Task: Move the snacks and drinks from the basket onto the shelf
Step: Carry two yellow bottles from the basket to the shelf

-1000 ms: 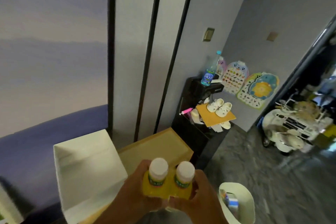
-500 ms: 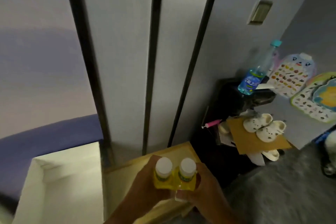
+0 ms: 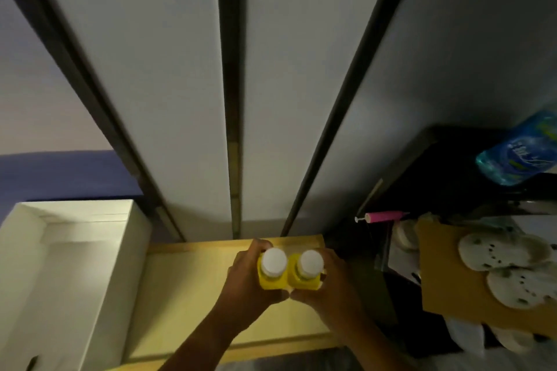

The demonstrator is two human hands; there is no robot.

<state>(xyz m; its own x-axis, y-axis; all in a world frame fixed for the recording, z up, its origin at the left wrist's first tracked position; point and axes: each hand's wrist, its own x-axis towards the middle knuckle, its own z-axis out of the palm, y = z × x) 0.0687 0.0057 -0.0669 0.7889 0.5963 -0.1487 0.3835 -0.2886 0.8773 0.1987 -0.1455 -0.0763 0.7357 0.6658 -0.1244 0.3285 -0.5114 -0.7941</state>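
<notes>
Two small yellow bottles with white caps stand side by side, upright, over the back right part of the pale wooden shelf (image 3: 193,289). My left hand (image 3: 244,283) grips the left bottle (image 3: 271,271), fingers wrapped round its far side. My right hand (image 3: 331,289) grips the right bottle (image 3: 307,271) the same way. The two hands meet below the bottles. Whether the bottles touch the shelf surface is hidden by my hands. The basket is out of view.
An open white box (image 3: 75,265) sits left of the shelf. Grey wall panels with dark strips rise behind it. A black stand (image 3: 422,178) on the right carries a blue water bottle (image 3: 518,153), a pink pen (image 3: 382,216) and white shoes on brown card (image 3: 446,274).
My view has moved in closer to the shelf and wall. Both hands have carried the pair of bottles forward over the shelf's back right part. The basket has left the view.
</notes>
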